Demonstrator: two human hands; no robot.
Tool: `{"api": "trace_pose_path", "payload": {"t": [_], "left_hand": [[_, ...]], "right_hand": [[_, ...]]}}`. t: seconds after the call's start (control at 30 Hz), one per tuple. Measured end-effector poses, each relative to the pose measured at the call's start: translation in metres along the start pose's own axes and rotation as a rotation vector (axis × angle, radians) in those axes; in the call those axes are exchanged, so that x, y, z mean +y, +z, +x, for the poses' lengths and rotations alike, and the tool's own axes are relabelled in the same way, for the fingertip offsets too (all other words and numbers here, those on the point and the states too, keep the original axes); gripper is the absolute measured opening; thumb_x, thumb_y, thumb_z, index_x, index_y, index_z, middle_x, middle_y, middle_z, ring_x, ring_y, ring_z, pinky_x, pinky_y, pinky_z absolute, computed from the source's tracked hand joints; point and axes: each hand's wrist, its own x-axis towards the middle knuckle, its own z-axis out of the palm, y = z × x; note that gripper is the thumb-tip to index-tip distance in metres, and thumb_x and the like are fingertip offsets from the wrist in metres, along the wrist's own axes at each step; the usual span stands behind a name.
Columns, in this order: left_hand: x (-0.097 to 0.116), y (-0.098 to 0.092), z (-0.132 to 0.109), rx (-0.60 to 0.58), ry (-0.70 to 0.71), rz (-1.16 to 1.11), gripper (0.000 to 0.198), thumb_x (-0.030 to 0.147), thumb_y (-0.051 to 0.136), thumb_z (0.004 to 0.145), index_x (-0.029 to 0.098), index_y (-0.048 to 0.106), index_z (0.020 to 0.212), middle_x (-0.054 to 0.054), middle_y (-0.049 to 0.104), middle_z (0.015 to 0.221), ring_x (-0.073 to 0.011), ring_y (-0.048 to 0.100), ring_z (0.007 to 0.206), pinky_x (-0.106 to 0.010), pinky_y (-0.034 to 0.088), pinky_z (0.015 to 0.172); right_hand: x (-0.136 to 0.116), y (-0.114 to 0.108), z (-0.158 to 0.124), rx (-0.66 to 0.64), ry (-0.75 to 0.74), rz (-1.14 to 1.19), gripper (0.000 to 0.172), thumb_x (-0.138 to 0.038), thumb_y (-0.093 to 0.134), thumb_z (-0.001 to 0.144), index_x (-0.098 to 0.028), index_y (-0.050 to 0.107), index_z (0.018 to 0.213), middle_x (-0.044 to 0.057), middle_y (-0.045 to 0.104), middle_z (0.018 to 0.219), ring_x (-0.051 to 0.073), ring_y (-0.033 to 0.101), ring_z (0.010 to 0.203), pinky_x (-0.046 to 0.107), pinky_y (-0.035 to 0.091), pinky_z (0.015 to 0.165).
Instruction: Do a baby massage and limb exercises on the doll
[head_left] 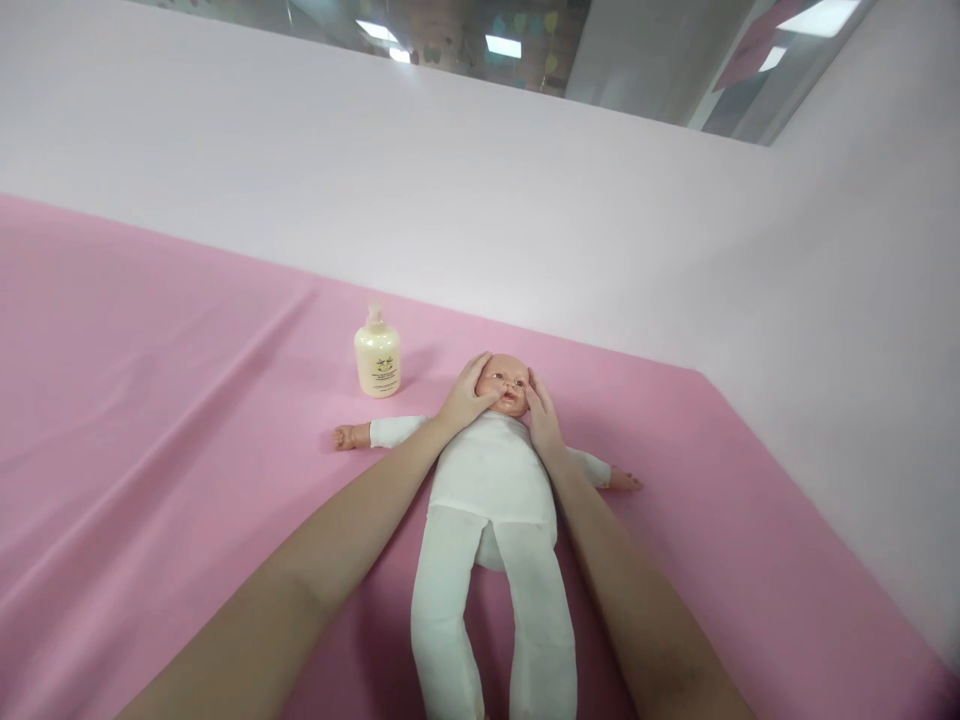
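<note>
Fingers of left hand and right hand were laid half-spread against the doll's head, with light, even pressure seemingly needed.

Bottle label unreadable (too small)

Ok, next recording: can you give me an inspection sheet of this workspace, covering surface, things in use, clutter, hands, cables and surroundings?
Surface: pink cover, creased on the left side.
Things in use: doll in white on its back, arms spread; pump bottle upright nearby, above its outstretched arm in the picture.
Clutter: nothing seen.
Hands: left hand and right hand bare, cupping opposite sides of the doll's head.
Cables: nothing seen.
Surroundings: white wall; glass panel showing bright lights.
</note>
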Motion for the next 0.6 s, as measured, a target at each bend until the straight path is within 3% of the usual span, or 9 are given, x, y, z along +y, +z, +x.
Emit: {"api": "trace_pose_path", "payload": {"t": [0.07, 0.23, 0.4, 0.6], "left_hand": [[0.001, 0.000, -0.001, -0.018, 0.007, 0.022, 0.077, 0.051, 0.074, 0.083, 0.017, 0.048, 0.147, -0.018, 0.048, 0.155, -0.0327, 0.041, 0.148, -0.049, 0.032, 0.125], [0.000, 0.000, 0.000, -0.021, 0.022, 0.022, 0.073, 0.050, 0.069, 0.086, 0.018, 0.047, 0.147, -0.018, 0.048, 0.153, -0.0325, 0.042, 0.148, -0.050, 0.030, 0.126], [0.000, 0.000, -0.001, -0.023, 0.032, 0.015, 0.065, 0.051, 0.060, 0.092, 0.018, 0.046, 0.147, -0.017, 0.048, 0.154, -0.0301, 0.041, 0.148, -0.048, 0.029, 0.127], [0.003, 0.000, 0.000, -0.008, -0.027, -0.019, 0.052, 0.047, 0.045, 0.101, 0.019, 0.051, 0.144, -0.012, 0.051, 0.154, -0.0244, 0.041, 0.149, -0.044, 0.027, 0.128]], "right_hand": [[-0.008, 0.001, -0.004, -0.008, 0.012, -0.043, 0.088, -0.070, 0.062, 0.086, -0.030, 0.036, 0.160, 0.002, 0.039, 0.166, 0.026, 0.030, 0.157, 0.046, 0.024, 0.130], [-0.017, 0.004, -0.009, -0.028, 0.036, -0.104, 0.101, -0.076, 0.062, 0.082, -0.026, 0.029, 0.163, 0.004, 0.031, 0.169, 0.026, 0.027, 0.158, 0.044, 0.022, 0.131], [-0.011, 0.003, -0.006, 0.044, 0.029, -0.091, 0.088, -0.079, 0.046, 0.089, -0.025, 0.039, 0.159, 0.003, 0.036, 0.167, 0.023, 0.028, 0.158, 0.043, 0.017, 0.132], [0.005, 0.005, 0.004, 0.125, 0.028, 0.019, 0.069, -0.065, 0.046, 0.094, -0.026, 0.051, 0.150, 0.002, 0.049, 0.160, 0.022, 0.041, 0.151, 0.045, 0.027, 0.129]]}}
